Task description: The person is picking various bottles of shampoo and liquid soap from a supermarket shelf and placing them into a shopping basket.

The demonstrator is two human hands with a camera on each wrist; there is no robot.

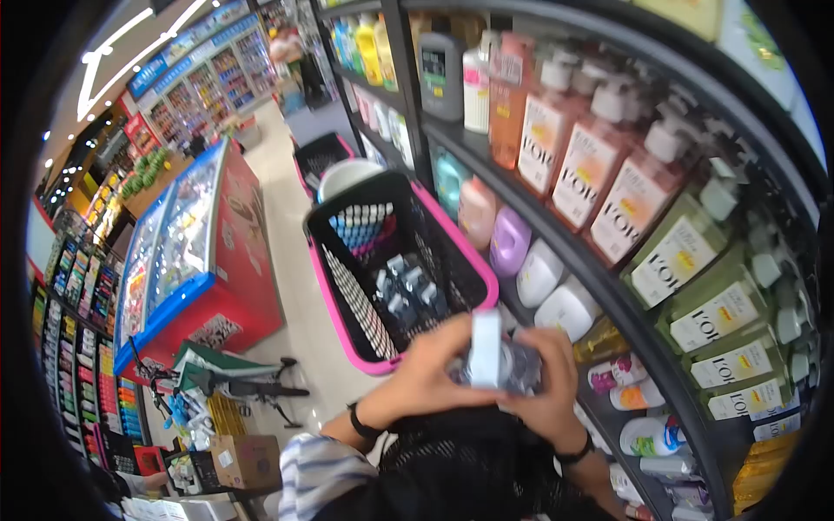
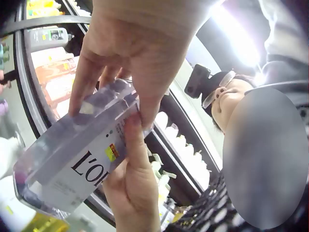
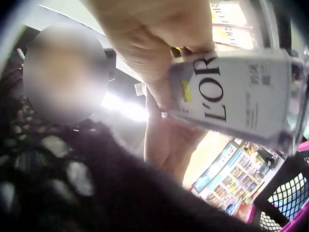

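Both hands hold a clear, faintly purple pump bottle (image 1: 521, 369) in front of the body, near the close end of a shopping basket. My left hand (image 1: 426, 373) grips one side of its upper part, fingers bent over the shoulder in the left wrist view. The right hand (image 1: 553, 391) grips the other side, and its thumb (image 2: 135, 145) lies by the white label (image 2: 89, 169) lettered "L'OR". A pale pump head (image 1: 486, 343) points up toward the head camera. Inside the black basket with a pink rim (image 1: 354, 352) stand several similar bottles (image 1: 413, 291) with pale pumps.
At right, dark shelves (image 1: 556, 208) carry pink pump bottles (image 1: 552, 143), green pump bottles (image 1: 686, 260) and a purple jug (image 1: 510, 241). A red freezer (image 1: 234, 234) stands across the aisle. Near it are a small bicycle (image 1: 234, 382) and a cardboard box (image 1: 248, 460).
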